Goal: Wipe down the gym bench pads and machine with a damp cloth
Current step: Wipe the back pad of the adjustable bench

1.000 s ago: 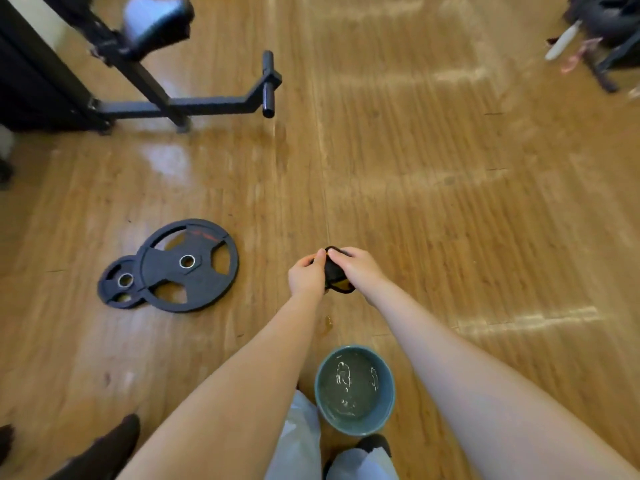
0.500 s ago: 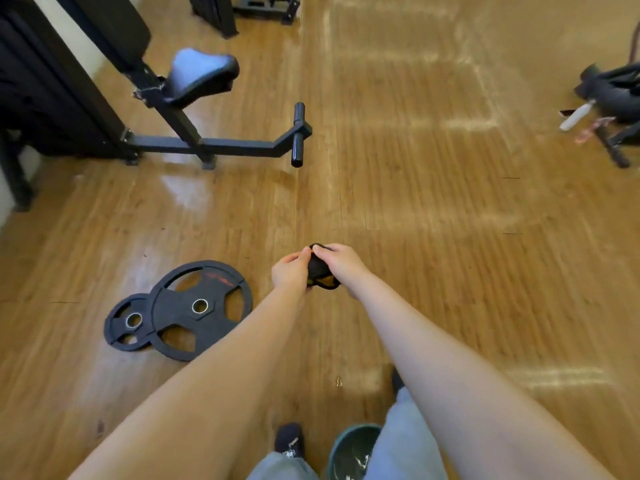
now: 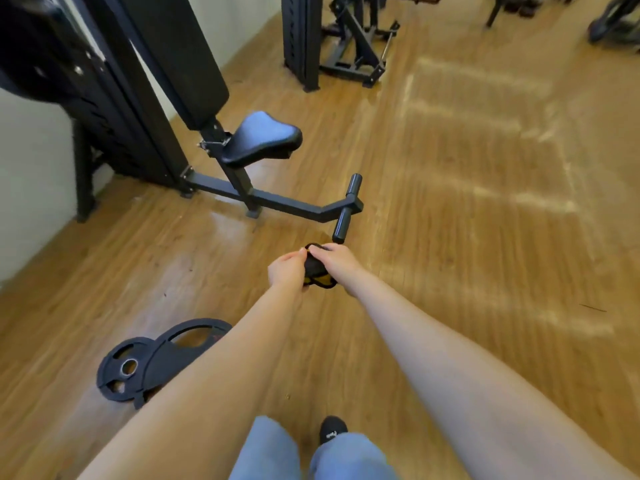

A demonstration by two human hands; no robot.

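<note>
The water bowl has dropped out of view. Both hands, left hand (image 3: 286, 271) and right hand (image 3: 334, 260), still grip the dark cloth (image 3: 316, 271); the red plate (image 3: 180, 355) lettering seems unreadable.

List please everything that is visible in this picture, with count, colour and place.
dark bunched cloth with yellow patches: one, black and yellow, centre, between both hands
padded black machine seat: one, black, upper left of centre
long black back pad: one, black, top left, tilted
black steel floor bar with roller pegs: one, centre
round black weight plates: two, overlapping, lower left floor
wooden floor: brown
left hand: grips cloth
right hand: grips cloth
</note>
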